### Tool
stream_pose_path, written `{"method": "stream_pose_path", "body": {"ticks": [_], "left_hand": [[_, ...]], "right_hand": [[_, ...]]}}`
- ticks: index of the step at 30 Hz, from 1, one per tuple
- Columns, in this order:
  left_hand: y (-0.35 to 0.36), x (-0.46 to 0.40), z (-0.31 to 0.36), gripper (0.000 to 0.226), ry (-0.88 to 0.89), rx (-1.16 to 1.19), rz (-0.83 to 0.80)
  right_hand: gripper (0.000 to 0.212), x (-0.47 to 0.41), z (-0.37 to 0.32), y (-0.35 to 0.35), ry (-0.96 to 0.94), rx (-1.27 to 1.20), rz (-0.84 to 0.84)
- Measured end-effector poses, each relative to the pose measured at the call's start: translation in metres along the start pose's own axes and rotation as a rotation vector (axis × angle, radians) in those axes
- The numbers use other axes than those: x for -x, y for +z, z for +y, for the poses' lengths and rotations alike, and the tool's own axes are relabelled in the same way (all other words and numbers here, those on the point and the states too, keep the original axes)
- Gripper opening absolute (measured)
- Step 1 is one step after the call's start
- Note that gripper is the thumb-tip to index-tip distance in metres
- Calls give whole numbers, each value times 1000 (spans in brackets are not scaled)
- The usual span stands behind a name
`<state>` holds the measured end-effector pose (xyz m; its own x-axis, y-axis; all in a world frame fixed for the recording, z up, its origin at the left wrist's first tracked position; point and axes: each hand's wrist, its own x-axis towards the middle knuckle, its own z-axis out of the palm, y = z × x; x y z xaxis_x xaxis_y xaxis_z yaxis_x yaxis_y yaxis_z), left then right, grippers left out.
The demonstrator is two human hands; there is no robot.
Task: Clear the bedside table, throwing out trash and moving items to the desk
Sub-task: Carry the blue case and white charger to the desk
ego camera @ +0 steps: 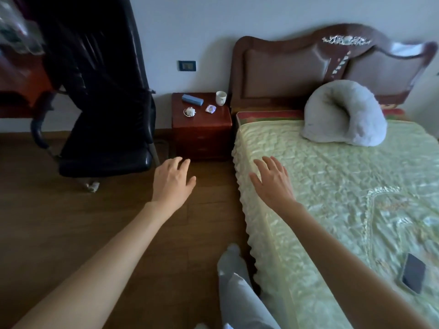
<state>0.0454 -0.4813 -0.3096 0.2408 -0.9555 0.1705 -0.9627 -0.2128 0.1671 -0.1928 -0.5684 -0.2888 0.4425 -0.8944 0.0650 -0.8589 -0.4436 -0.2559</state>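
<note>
Hands reach forward with fingers spread and nothing in them: the left hand over the wooden floor, the right hand above the edge of the green bedspread. Well ahead, the bedside table stands between a black chair and the bed, carrying a blue case, a white cup, a crumpled white wad and a small wrapper. A dark phone lies on the bedspread near the right forearm.

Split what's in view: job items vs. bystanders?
Job: bedside table, blue case, white cup, crumpled white wad, small wrapper.
Bystanders: phone, grey pillow, black chair.
</note>
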Motion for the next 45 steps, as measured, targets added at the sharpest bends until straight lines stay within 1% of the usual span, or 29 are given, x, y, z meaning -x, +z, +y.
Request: {"method": "stream_pose_path", "body": {"ticks": [6,8,17,22,29,34,39,45], "left_hand": [[24,-117,5,50,-39,-1,14],[29,-152,6,51,-55,-5,10],[61,-274,-7,50,-139,9,-18],[83,-343,-35,50,-149,17,-60],[100,-450,-93,51,-135,49,-53],[111,-511,-129,50,-101,52,-82],[131,-556,-153,51,-107,74,-141],[162,-622,-175,51,-143,77,-204]], "right_hand": [[41,-119,39,5,10,-31,7],[42,-155,50,5,29,-54,-10],[48,-300,75,30,-28,-64,-119],[48,-377,70,59,-40,-76,-143],[47,-493,37,87,-31,-89,-119],[44,-558,19,104,-23,-108,-82],[43,-607,14,122,-8,-118,-124],[40,-683,24,152,-7,-109,-145]]}}
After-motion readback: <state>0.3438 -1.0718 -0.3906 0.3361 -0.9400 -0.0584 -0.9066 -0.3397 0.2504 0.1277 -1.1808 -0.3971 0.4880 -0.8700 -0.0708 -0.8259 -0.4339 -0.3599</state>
